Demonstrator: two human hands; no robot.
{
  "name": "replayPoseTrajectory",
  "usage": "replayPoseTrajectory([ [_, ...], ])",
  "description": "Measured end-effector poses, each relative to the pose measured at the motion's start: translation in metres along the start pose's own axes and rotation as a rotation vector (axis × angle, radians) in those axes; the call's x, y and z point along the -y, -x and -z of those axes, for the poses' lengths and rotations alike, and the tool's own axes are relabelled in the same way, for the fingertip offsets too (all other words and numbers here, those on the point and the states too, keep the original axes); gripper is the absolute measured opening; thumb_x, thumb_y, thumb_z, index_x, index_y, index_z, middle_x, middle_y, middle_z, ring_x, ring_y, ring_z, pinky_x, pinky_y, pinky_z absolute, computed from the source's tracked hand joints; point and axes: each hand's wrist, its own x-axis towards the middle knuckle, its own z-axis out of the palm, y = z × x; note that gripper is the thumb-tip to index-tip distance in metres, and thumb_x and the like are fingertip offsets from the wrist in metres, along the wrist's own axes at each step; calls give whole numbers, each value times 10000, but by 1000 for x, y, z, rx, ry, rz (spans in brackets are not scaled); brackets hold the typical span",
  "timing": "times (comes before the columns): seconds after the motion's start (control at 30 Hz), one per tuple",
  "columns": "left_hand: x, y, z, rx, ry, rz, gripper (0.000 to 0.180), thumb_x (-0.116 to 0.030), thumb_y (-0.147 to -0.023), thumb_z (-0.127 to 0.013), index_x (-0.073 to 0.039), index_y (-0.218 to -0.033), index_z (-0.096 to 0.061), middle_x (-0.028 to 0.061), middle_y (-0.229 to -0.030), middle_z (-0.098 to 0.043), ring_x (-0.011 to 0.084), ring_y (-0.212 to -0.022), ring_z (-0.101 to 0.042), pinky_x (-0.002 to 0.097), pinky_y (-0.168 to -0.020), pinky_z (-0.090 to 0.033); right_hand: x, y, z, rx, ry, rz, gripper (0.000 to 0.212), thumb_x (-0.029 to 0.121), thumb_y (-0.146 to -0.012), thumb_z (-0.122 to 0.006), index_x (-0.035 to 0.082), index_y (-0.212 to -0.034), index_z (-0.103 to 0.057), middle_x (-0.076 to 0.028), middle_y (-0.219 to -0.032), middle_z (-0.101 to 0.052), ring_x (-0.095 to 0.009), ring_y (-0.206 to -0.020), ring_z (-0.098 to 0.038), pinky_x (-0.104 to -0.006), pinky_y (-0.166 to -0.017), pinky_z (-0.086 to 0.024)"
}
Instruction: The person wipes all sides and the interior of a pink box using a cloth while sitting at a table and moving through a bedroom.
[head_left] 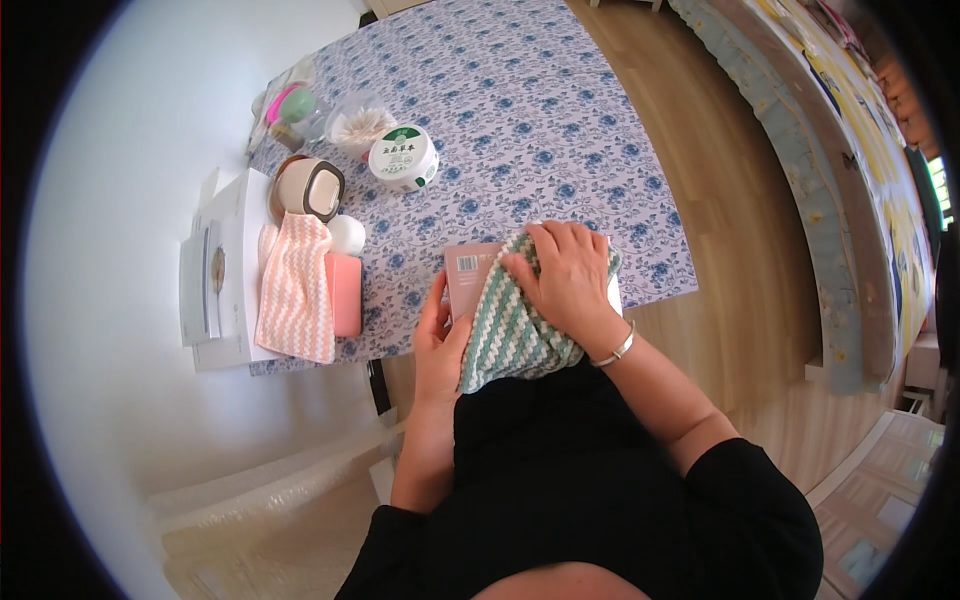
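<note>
At the table's near edge, a flat pink box or book (pixel 466 283) with a barcode lies mostly under a green-and-white striped cloth (pixel 510 335). My left hand (pixel 438 340) grips the left side of both, its thumb over the cloth and its fingers against the pink thing's edge. My right hand (pixel 570 275) rests on top of the cloth, fingers stretched out and pressing it onto the surface beneath. A bracelet circles my right wrist. The cloth hangs over the near edge in folds and hides most of what lies under it.
On the flowered tablecloth (pixel 520 130), to the left, stand a white tub with a green lid label (pixel 404 158), a clear container of cotton swabs (pixel 360 125), a beige-brown rounded object (pixel 308 188), a pink-striped cloth (pixel 296 290), a coral box (pixel 346 295) and a white box (pixel 235 290).
</note>
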Motion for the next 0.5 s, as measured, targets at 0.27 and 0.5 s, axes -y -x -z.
replayPoseTrajectory([
  [0.27, 0, -14, 5, 51, -76, -51, 558, -12, -866, -476, 32, -1371, -243, 123, -1283, -445, 166, -1140, -457, 272, -945, -361, 20, 11, 0, 308, -99, 302, 584, 423, -892, -394, 20, -1313, -367, -170, -1378, -328, -323, -1310, -235, -455, -1077, -134],
  [0.5, -18, -43, 22, 78, -75, 111, 534, -64, -838, -550, 30, -1324, -351, 97, -1214, -518, 152, -1080, -509, 274, -924, -387, -11, 35, 23, 393, -16, 228, 489, 299, -868, -459, 108, -1314, -403, -60, -1394, -349, -212, -1320, -256, -438, -1091, -124],
])
